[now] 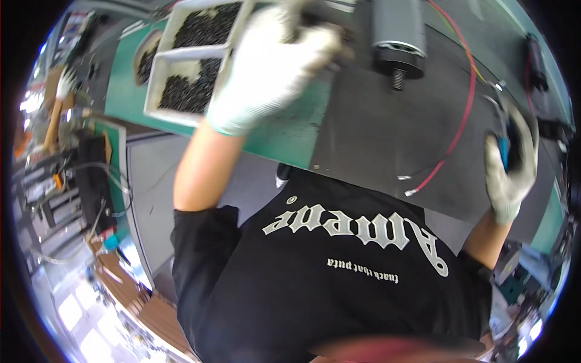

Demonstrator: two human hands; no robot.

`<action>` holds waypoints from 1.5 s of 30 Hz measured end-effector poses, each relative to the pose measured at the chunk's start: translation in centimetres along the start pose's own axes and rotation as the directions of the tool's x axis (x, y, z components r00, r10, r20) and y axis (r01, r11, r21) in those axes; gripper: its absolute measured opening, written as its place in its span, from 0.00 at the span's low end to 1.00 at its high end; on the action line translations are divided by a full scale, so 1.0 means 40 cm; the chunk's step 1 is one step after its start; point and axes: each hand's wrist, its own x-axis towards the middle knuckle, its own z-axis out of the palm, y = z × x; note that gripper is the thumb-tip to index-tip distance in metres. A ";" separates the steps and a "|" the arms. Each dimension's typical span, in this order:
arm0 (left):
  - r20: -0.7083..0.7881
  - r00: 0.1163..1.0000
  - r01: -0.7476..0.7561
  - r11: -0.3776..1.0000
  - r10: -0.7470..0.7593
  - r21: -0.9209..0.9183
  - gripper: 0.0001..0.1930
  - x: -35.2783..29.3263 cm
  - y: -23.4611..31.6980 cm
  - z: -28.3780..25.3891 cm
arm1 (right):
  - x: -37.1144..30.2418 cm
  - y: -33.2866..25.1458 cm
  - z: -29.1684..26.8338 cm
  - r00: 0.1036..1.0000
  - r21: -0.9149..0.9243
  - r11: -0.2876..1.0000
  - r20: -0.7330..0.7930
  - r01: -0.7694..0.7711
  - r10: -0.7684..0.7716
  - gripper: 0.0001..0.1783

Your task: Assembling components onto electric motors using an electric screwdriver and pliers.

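Observation:
My left hand (266, 69), in a white glove, is over the bench at the top, beside the tray of black parts. It is smeared by motion; its fingers curl about a dark object (324, 13) whose kind I cannot make out. On the right, my gloved right hand (513, 169) is closed round blue-handled pliers (503, 151), their metal end pointing up. Between the hands, a grey cylindrical motor (399, 27) with a black end and a threaded shaft lies on the dark mat. A red wire (465, 118) with a terminal at its end curves along the mat near my right hand.
White divided trays (152, 91) of small black parts stand on the green mat (290, 136) at left, with a round container (140, 63) of similar parts alongside. A dark cylindrical thing (535, 63) lies far right. Another person's gloved hand (65, 83) shows at far left.

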 end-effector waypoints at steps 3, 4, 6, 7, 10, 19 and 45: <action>0.213 0.506 -0.827 0.540 0.836 -0.157 0.06 0.059 -0.009 0.104 | 0.124 -0.055 -0.020 0.921 -0.026 0.924 -0.066 0.382 -0.383 0.22; 0.129 0.798 -0.516 0.779 0.589 -0.357 0.06 0.034 0.009 0.125 | 0.130 -0.070 -0.041 0.926 -0.061 0.928 -0.062 0.368 -0.372 0.22; 0.153 0.958 -0.120 0.824 0.242 -0.553 0.06 0.022 0.044 0.152 | 0.138 -0.078 -0.072 0.931 -0.209 0.909 0.037 0.362 -0.362 0.25; 0.132 0.828 -0.404 0.743 0.545 -0.533 0.06 0.057 0.027 0.156 | 0.136 -0.067 -0.078 0.925 -0.207 0.904 0.019 0.374 -0.379 0.26; 0.107 0.332 -0.821 0.343 0.937 -0.457 0.06 0.090 0.004 0.148 | 0.147 -0.082 -0.105 0.912 -0.201 0.891 0.037 0.407 -0.409 0.26; 0.108 0.965 -0.180 0.903 0.239 -0.390 0.05 0.010 0.073 0.133 | 0.168 -0.069 -0.081 0.917 -0.197 0.896 0.042 0.397 -0.397 0.27; -0.379 0.687 -0.263 0.698 0.620 0.666 0.26 0.347 -0.085 0.118 | 0.315 0.257 0.220 0.967 0.757 0.604 0.160 -0.248 0.197 0.11</action>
